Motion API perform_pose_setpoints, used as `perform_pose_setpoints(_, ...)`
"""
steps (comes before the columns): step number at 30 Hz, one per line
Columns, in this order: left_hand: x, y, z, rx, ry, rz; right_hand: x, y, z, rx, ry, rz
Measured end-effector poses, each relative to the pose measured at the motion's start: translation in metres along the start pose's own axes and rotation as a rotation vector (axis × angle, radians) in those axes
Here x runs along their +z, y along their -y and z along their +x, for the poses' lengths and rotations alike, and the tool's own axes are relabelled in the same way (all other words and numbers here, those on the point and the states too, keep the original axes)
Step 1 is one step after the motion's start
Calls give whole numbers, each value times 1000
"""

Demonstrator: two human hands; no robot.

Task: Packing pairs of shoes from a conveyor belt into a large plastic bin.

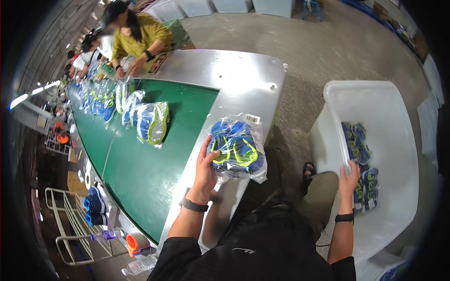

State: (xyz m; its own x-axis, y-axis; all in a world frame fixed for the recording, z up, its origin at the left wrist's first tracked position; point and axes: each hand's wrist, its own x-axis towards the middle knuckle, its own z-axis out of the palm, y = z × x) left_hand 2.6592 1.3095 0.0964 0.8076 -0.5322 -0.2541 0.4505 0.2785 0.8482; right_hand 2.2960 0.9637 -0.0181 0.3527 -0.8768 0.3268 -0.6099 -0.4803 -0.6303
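Observation:
In my left hand (204, 174) is a clear plastic bag with a pair of blue shoes (239, 133) trimmed in bright yellow-green. The thumb lies over the bag's left side, and a small barcode label shows at its top corner. The bag is above the metal edge (251, 100) of the work table. My right hand (348, 180) is closed on the near rim of a large white plastic bin (398, 164). Inside the bin, several bagged blue shoes (370, 187) lie in rows along the near wall.
More bagged shoes (153, 122) lie on the green conveyor belt (140, 187). A co-worker in a yellow top (152, 33) handles bags at its far end. A metal rack (70, 229), tape dispenser (137, 242) and bottles (140, 266) are at the lower left.

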Motion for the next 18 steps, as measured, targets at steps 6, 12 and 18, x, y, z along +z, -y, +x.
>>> perform_pose_setpoints(6, 35, 11, -13, -243, 125, -190, -7, 137, -2, 34, 343, 683)
perform_pose_setpoints(12, 76, 25, -16, -359, 229, -232, -27, 180, -8, 372, 813, 1080)
perform_pose_setpoints(18, 106, 33, -30, -358, 256, -38, -24, 188, -10, 651, 931, 1184)
